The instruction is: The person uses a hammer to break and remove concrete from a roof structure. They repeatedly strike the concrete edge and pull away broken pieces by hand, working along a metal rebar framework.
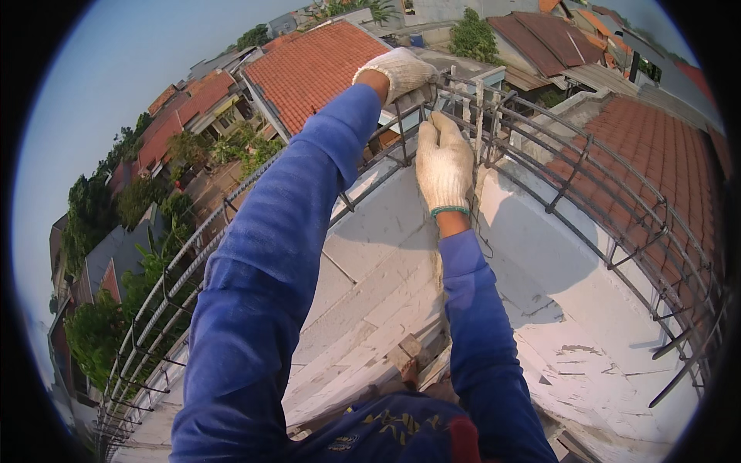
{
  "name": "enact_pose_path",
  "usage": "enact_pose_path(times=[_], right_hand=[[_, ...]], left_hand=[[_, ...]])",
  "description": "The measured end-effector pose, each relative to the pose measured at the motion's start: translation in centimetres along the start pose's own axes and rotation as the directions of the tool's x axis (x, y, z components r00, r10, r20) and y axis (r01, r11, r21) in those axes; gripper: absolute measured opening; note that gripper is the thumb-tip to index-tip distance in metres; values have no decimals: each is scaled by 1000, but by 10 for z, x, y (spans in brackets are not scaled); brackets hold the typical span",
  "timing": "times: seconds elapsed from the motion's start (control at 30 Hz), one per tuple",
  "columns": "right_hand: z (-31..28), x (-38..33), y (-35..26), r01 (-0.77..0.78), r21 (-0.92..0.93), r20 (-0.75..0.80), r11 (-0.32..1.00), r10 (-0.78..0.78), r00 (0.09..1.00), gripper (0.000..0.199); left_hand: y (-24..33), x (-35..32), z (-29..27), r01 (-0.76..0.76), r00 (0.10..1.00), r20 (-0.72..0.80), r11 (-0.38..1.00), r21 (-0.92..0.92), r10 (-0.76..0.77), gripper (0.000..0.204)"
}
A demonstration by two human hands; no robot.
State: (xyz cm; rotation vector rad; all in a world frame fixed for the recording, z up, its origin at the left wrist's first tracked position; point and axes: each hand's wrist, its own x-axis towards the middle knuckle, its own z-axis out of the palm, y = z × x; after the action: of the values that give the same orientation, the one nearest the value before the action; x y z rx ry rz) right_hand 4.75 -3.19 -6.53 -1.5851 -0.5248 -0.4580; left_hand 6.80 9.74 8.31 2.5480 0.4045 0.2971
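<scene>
**Gloved hands working at the corner of a steel bar cage**

Reaching up to the corner where two runs of bar cage (540, 147) are meeting, right above a white wall top (540, 255). Left hand (400, 71) curling closed over the top bars at the corner. Right hand (444, 163) lying just below it, fingers pressing up against the upright bars; whether gripping a bar or wire, cannot tell. Both wearing white knit gloves and blue sleeves. Cage showing as long dark rusty bars tied by square loops, bending away left and right. Red tiled roofs (312, 65) lying far beneath.
</scene>
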Motion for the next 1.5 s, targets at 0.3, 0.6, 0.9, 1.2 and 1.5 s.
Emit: enact_pose_path(times=[0.3, 0.6, 0.9, 1.2, 1.5], right_hand=[[-34, 19, -42, -530, 366, 378, 765, 398, 836, 34], [-36, 47, -66, -364, 219, 348, 905, 276, 896, 36], [-40, 112, -85, -425, 402, 416, 811, 252, 874, 27], [-31, 148, -106, -341, 288, 352, 895, 233, 907, 24], [-23, 160, -91, -306, 204, 400, 930, 206, 893, 27]], left_hand=[[-9, 11, 4, -18, 990, -142, 998, 65, 27, 54], [5, 2, 5, 24, 980, -197, 995, 92, -6, 59], [1, 15, 2, -13, 994, -104, 994, 110, 24, 53], [2, 3, 6, -86, 993, -44, 911, 403, 113, 37], [3, 6, 2, -15, 998, 61, 994, 105, 9, 30]])
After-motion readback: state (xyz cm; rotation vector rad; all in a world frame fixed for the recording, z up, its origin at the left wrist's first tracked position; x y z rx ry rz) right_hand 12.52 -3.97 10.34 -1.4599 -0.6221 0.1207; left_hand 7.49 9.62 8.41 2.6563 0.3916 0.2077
